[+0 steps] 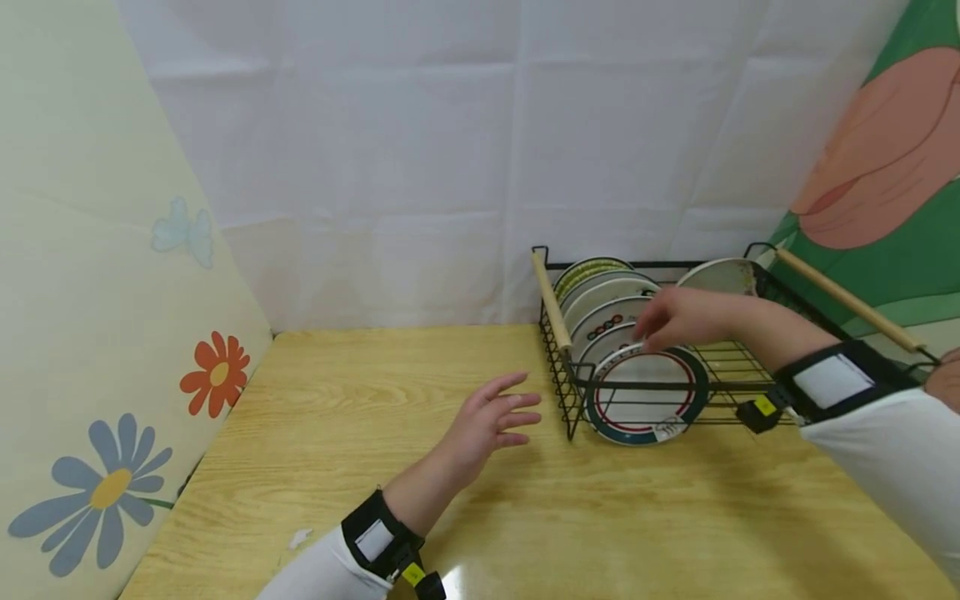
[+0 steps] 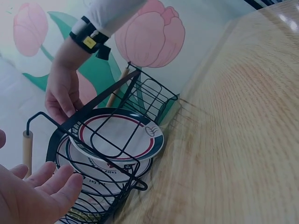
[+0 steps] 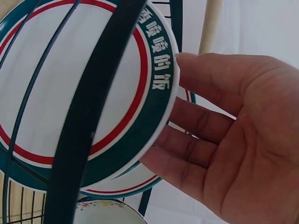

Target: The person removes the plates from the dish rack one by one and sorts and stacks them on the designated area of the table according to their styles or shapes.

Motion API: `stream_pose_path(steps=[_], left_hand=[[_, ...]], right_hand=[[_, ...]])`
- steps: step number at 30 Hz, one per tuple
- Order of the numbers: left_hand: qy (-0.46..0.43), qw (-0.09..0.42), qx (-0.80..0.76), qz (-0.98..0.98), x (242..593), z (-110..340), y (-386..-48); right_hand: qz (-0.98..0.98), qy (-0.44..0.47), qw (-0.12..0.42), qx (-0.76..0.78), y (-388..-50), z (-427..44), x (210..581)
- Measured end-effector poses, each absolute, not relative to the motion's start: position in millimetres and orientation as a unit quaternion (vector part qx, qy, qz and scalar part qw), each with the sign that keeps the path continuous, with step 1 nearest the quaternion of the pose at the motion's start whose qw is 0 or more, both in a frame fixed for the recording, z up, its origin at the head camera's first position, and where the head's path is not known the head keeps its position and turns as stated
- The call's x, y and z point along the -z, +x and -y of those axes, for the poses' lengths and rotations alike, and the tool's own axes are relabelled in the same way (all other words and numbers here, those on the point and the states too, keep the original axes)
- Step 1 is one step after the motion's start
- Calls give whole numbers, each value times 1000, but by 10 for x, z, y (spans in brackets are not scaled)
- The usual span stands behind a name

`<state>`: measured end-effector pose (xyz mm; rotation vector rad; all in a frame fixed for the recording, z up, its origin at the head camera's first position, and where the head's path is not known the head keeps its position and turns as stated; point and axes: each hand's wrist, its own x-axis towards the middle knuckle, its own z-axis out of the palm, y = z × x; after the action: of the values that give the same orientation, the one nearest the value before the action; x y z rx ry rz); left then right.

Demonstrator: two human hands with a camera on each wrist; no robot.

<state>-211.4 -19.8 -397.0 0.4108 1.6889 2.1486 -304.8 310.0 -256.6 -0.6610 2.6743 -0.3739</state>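
Observation:
A white plate [image 1: 645,396] with a dark green rim and red ring stands at the front of several plates in a black wire dish rack [image 1: 742,387]. My right hand [image 1: 693,318] is at this plate's upper edge. In the right wrist view the thumb tip [image 3: 183,60] meets the plate's edge, while the fingertips pass behind the plate and are hidden. My left hand [image 1: 487,425] hovers left of the rack, fingers spread, holding nothing. In the left wrist view its fingers [image 2: 49,182] appear beside the rack's wire end.
Behind the front plate stand more plates [image 1: 611,293]. A pale bowl or dish [image 1: 716,275] sits at the rack's back right. Wooden handles [image 1: 847,298] top both rack ends. White cloth [image 1: 390,150] backs the wooden table [image 1: 360,375]. Part of another hand [image 1: 947,379] shows at the right edge.

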Motion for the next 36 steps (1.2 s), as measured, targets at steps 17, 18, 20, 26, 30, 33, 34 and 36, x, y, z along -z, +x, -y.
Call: stream_pose_path(steps=[17, 18, 20, 26, 30, 33, 34, 36], left_hand=[[138, 210, -770, -586, 4053, 328, -2099], [137, 214, -772, -582, 4053, 335, -2096], [135, 222, -775, -576, 4053, 345, -2091], [139, 231, -781, -564, 4062, 373, -2093], [136, 229, -782, -564, 4061, 396, -2104], [132, 226, -782, -565, 4053, 418, -2120], [132, 225, -782, -567, 4050, 427, -2127], [131, 222, -781, -568, 4045, 446, -2143]], right_hand=[[-947, -241, 180, 110, -3022, -3036, 2717], [-947, -243, 180, 108, -3021, -3035, 2723], [-947, -247, 176, 101, -3019, -3034, 2734], [-946, -256, 178, 90, -3033, -3047, 2736], [-945, -268, 174, 76, -3059, -3088, 2695], [-948, -264, 165, 70, -3085, -3123, 2636], [-949, -261, 161, 66, -3095, -3130, 2611], [-952, -252, 161, 67, -3126, -3147, 2552]])
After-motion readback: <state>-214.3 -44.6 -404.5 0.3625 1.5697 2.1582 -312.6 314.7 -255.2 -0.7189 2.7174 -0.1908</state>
